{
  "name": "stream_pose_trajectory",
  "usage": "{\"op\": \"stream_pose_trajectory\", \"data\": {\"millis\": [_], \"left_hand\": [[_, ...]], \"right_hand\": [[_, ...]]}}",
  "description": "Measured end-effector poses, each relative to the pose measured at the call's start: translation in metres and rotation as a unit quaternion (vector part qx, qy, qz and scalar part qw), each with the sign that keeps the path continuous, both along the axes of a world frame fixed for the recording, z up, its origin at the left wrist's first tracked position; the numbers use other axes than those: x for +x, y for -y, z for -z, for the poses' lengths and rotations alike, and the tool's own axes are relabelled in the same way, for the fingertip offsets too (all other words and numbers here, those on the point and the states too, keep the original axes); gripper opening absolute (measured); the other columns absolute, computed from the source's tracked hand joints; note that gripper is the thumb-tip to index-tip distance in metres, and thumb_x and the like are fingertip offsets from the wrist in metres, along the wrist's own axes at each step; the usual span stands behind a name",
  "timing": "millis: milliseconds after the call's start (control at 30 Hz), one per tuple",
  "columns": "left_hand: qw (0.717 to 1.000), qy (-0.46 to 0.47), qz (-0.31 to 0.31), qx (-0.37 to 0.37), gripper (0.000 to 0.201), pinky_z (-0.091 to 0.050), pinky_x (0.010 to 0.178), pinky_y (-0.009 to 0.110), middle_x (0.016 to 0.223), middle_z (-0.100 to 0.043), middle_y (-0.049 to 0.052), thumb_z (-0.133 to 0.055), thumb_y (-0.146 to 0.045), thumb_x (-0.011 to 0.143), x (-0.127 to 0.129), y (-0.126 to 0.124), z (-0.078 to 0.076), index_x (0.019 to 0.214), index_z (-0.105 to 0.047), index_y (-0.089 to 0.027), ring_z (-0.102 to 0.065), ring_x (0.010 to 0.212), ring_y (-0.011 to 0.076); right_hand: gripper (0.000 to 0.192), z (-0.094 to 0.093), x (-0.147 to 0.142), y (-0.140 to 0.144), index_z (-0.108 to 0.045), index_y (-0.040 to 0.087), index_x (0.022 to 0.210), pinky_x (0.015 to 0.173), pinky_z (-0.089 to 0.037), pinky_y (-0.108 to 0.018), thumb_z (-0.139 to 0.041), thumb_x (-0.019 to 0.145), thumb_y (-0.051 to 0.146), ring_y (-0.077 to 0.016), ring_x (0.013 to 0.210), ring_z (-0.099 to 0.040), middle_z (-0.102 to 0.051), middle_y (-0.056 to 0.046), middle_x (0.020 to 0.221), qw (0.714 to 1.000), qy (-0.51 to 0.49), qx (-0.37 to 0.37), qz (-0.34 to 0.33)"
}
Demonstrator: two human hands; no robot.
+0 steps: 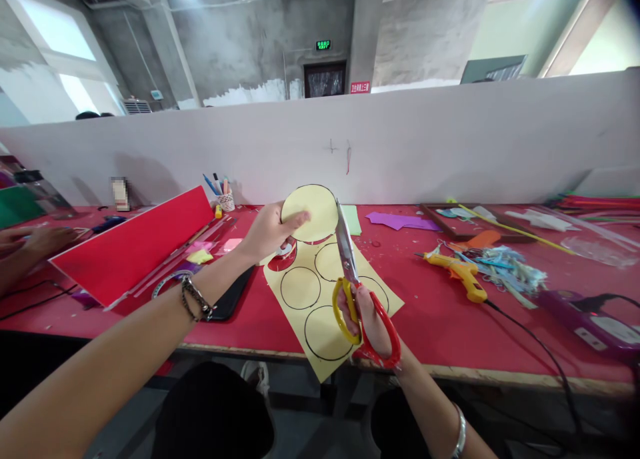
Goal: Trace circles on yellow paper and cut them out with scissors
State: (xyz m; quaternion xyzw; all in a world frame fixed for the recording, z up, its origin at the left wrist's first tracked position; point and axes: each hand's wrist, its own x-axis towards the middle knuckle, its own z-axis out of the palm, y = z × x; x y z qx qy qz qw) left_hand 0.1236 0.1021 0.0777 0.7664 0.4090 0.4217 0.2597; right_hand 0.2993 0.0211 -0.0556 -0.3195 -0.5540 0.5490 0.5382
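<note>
Between its thumb and fingers, my left hand (273, 231) pinches a round yellow paper disc (316, 209) with a dark outline at its edge. My right hand (373, 319) grips scissors (346, 245) with one yellow and one red handle loop. Their blades point up and look nearly closed, right by the disc's right edge; I cannot tell whether paper lies between them. Below both hands lies a yellow paper sheet (300, 325) with several circles drawn on it, one corner hanging over the table's front edge. A red roll of tape (284, 253) sits partly under my left hand.
On the right lie a yellow glue gun (457, 272) with a black cord, blue scraps (515, 269) and a purple power strip (595, 325). A red board (135, 245) leans at left, near a pen cup (226, 200). Another person's hand (50, 239) rests at far left.
</note>
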Motion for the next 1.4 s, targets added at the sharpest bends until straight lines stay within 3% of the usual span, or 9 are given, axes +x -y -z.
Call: {"op": "stream_pose_trajectory", "data": {"millis": [333, 767, 1133, 1400], "left_hand": [[1.0, -0.006, -0.001, -0.007, 0.029, -0.028, 0.028, 0.014, 0.038, -0.039, -0.009, -0.06, -0.04, 0.075, -0.0015, -0.0011, -0.0017, 0.065, -0.049, -0.016, -0.037, 0.028, 0.0033], [0.997, -0.037, 0.026, -0.057, 0.028, -0.029, 0.029, 0.013, 0.038, -0.035, -0.009, -0.061, -0.038, 0.075, -0.0045, 0.0024, -0.0072, 0.063, -0.047, -0.016, -0.036, 0.029, 0.0027], [0.996, -0.045, 0.024, -0.073, 0.024, -0.029, 0.03, 0.015, 0.041, -0.04, -0.008, -0.062, -0.037, 0.074, -0.0075, -0.0013, -0.0069, 0.071, -0.051, -0.015, -0.037, 0.03, 0.0033], [0.995, -0.052, 0.008, -0.081, 0.025, -0.028, 0.029, 0.015, 0.04, -0.043, -0.006, -0.067, -0.034, 0.07, -0.0086, -0.0056, -0.0072, 0.063, -0.051, -0.015, -0.039, 0.031, 0.0041]], "right_hand": [[0.047, 0.0006, 0.0009, -0.0023, -0.041, 0.019, 0.07, 0.033, -0.022, -0.019, -0.029, 0.087, 0.061, -0.0047, 0.032, -0.026, -0.034, 0.008, 0.048, 1.0, 0.009, -0.022, 0.004], [0.046, -0.0017, 0.0021, -0.0031, -0.044, 0.019, 0.075, 0.038, -0.024, -0.022, -0.035, 0.084, 0.063, -0.0067, 0.038, -0.028, -0.036, 0.006, 0.052, 1.0, 0.014, 0.022, -0.005], [0.048, 0.002, 0.0044, -0.0058, -0.04, 0.02, 0.069, 0.035, -0.022, -0.02, -0.029, 0.086, 0.063, -0.0052, 0.035, -0.027, -0.033, 0.007, 0.052, 0.999, 0.037, -0.022, 0.002], [0.05, 0.0023, 0.002, -0.0076, -0.04, 0.019, 0.065, 0.033, -0.023, -0.018, -0.033, 0.083, 0.065, -0.0043, 0.034, -0.027, -0.032, 0.008, 0.051, 0.998, 0.033, -0.053, 0.01]]}}
